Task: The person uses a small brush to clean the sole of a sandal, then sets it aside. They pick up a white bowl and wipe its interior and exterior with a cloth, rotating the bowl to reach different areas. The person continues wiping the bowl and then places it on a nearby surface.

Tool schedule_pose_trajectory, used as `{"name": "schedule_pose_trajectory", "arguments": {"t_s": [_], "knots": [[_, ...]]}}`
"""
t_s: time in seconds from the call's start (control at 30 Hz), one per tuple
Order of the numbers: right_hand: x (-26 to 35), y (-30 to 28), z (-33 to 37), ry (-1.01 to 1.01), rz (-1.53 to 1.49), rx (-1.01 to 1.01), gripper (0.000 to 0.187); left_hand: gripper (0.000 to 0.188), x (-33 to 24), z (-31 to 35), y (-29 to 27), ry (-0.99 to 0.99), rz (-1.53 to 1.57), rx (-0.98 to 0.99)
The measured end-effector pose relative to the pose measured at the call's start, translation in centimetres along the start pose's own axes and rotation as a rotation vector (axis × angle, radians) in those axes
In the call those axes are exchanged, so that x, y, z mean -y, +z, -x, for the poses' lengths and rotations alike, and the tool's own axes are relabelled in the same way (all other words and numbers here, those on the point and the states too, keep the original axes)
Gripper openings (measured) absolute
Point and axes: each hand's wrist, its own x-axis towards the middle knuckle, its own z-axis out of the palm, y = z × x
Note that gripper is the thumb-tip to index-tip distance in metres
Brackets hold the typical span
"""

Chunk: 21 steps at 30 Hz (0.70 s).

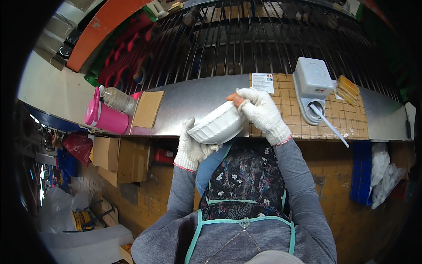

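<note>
Head view: at left, a pink jug sits beside a clear bottle. The gloved left hand, partly curled, cradles the white bowl from its left and underside; the bowl is tilted at the table's near edge. The gloved right hand is curled closed at its upper right rim; whether it also pinches something small, I cannot tell. A loosened cradle could drop the bowl. Further right, a white stick overhangs the edge, where a sleeve might snag it.
</note>
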Motion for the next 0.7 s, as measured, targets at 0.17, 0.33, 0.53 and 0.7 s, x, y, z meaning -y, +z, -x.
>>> {"name": "schedule_pose_trajectory", "arguments": {"t_s": [0.17, 0.33, 0.53, 0.7], "knots": [[1.3, -0.7, 0.3, -0.103, 0.250, 0.101, 0.030, 0.082, -0.1, 0.1, 0.5, -0.006, -0.020, -0.045], [1.6, -1.4, 0.6, -0.034, 0.331, 0.111, 0.029, 0.085, 0.4, 0.2, 1.5, 0.083, -0.123, -0.125], [0.4, -1.4, 1.1, 0.058, 0.136, 0.021, 0.026, 0.086, 0.2, -0.2, 1.3, 0.091, -0.139, -0.095], [0.9, -1.8, 1.7, -0.259, 0.366, 0.057, 0.019, 0.087, -0.4, -0.4, 0.3, 0.042, -0.099, -0.016]]}}
